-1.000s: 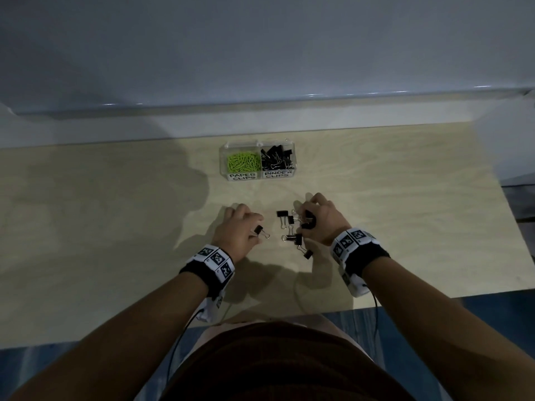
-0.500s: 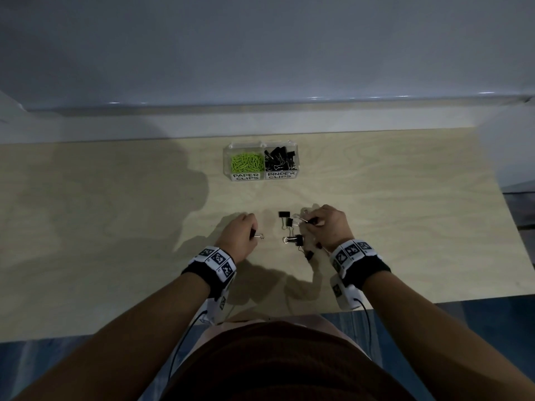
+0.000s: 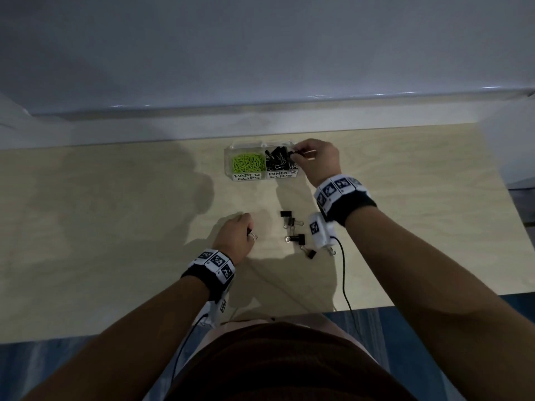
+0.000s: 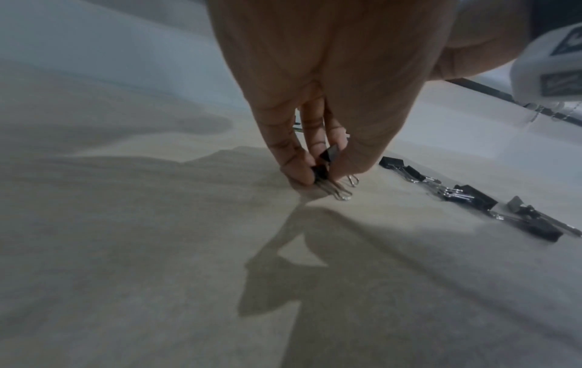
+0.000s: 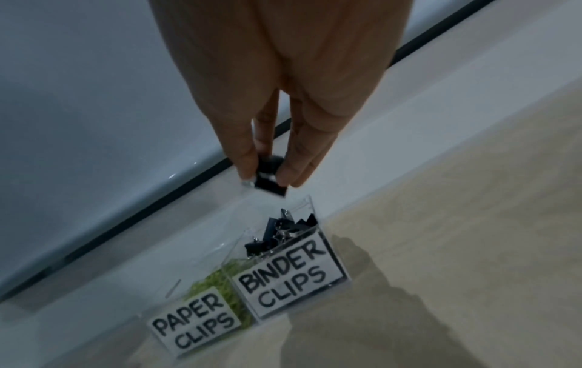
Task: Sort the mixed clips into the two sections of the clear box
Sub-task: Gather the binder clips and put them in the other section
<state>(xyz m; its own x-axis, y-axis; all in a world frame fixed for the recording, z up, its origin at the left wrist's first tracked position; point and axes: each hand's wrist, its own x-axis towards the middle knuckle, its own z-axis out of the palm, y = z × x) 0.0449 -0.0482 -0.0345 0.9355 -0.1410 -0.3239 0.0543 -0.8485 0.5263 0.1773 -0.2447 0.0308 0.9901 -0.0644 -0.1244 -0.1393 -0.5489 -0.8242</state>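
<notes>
The clear box [image 3: 262, 176] [image 5: 337, 264] stands at the table's far middle, green paper clips [image 3: 248, 163] in its left section and black binder clips [image 3: 278, 161] [image 5: 280, 231] in its right. My right hand [image 3: 315, 160] [image 5: 267, 178] hovers over the right section, pinching black binder clips [image 5: 271, 185] between thumb and fingers. Nearer me, my left hand [image 3: 236, 237] [image 4: 321, 174] pinches a black binder clip [image 4: 327, 164] down on the table. Several loose binder clips [image 3: 295, 234] [image 4: 466, 196] lie just to its right.
The pale wooden table [image 3: 115, 227] ends at a near edge close to my body. A grey wall ledge [image 3: 260, 111] runs behind the box. A white wrist camera with a black cable [image 3: 320, 230] hangs under my right wrist above the loose clips.
My right hand has lifted clips off the pile and carried them away to above the box's right section. My left hand stays on the table with its clip.
</notes>
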